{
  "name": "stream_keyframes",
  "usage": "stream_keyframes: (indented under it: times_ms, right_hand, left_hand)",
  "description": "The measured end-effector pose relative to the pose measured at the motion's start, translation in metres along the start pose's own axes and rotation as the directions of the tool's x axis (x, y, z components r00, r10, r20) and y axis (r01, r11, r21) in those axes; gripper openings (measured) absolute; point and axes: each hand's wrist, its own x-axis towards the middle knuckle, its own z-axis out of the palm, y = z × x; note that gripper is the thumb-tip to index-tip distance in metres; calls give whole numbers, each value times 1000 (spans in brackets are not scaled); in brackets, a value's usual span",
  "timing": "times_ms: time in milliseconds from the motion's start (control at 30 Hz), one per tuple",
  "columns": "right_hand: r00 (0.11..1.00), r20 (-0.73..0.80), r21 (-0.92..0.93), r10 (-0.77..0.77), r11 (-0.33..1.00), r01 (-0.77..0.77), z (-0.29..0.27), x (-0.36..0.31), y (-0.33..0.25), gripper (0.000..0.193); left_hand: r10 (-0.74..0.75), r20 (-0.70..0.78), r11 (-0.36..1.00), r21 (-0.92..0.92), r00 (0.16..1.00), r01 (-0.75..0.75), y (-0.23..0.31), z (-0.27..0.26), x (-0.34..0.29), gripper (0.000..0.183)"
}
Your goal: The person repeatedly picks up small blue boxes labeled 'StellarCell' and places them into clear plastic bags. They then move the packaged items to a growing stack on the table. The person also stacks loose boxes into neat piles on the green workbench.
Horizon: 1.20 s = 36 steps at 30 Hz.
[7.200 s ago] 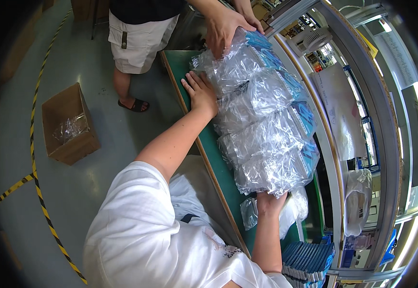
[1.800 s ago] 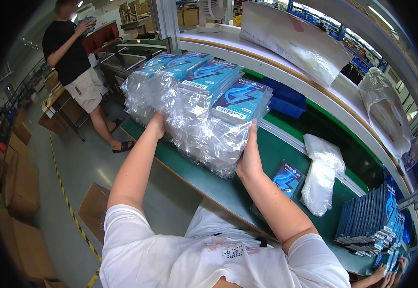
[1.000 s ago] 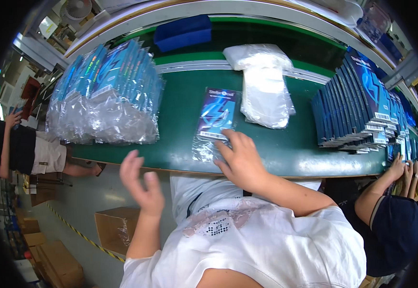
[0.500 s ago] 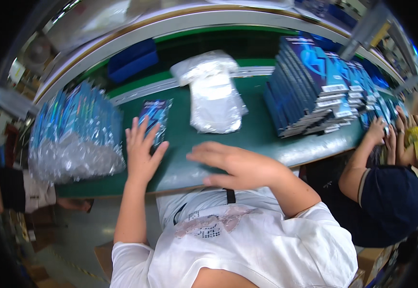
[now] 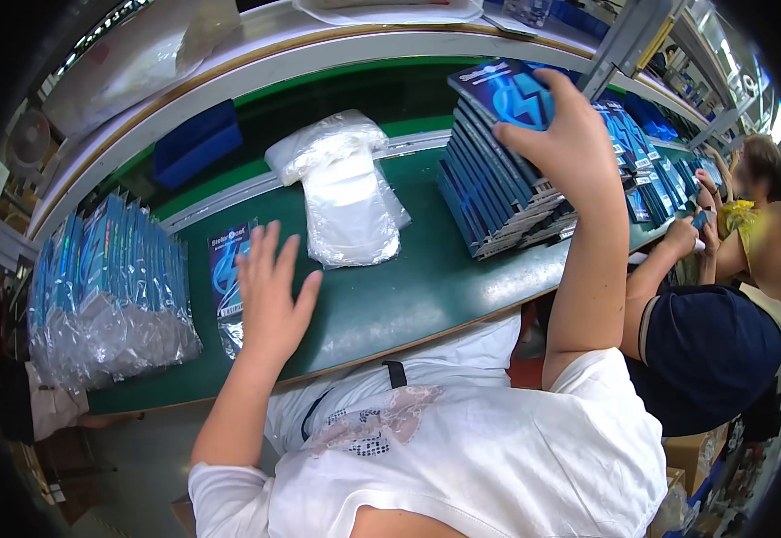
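Note:
My right hand point(image 5: 579, 139) is at the top of a tall stack of thin blue boxes point(image 5: 489, 188). Its thumb and forefinger span the right end of the topmost blue box point(image 5: 496, 90); the other fingers are hidden behind the hand. With fingers spread, my left hand point(image 5: 274, 291) hovers over or rests at the right side of a single blue box in a clear bag point(image 5: 226, 269); whether it touches is unclear. A pile of clear plastic bags point(image 5: 350, 215) lies on the green table between my hands.
At the left stands a row of bagged blue boxes point(image 5: 108, 278). A blue bin point(image 5: 198, 143) sits behind, beneath a shelf point(image 5: 265, 63). More blue boxes point(image 5: 642, 152) are piled beyond the stack. Close on my right, a co-worker point(image 5: 713, 350) handles items.
My right hand has moved from above the table's front to the top of the stack. My left hand stays spread near the bagged box. The view has shifted to the right.

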Motion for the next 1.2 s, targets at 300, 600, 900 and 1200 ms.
stream_keyframes:
  times_ms: [300,600,900,1200]
  right_hand:
    - [998,-62,946,-8,318,62,5,-69,-53,70]
    - [533,765,385,-362,-407,-828,100,-145,-26,52]
    - [566,633,307,-528,-499,-810,138,-115,-42,70]
    - [612,734,539,-293,-297,-788,132,-121,-28,61]
  left_hand:
    - [369,61,926,-108,927,-362,-6,23,37,31]
    - [286,-90,917,-262,954,-300,8,14,37,32]
    - [-79,20,722,-688,997,71,0,12,51,24]
    - [-275,189,499,-810,943,308,-2,18,43,21]
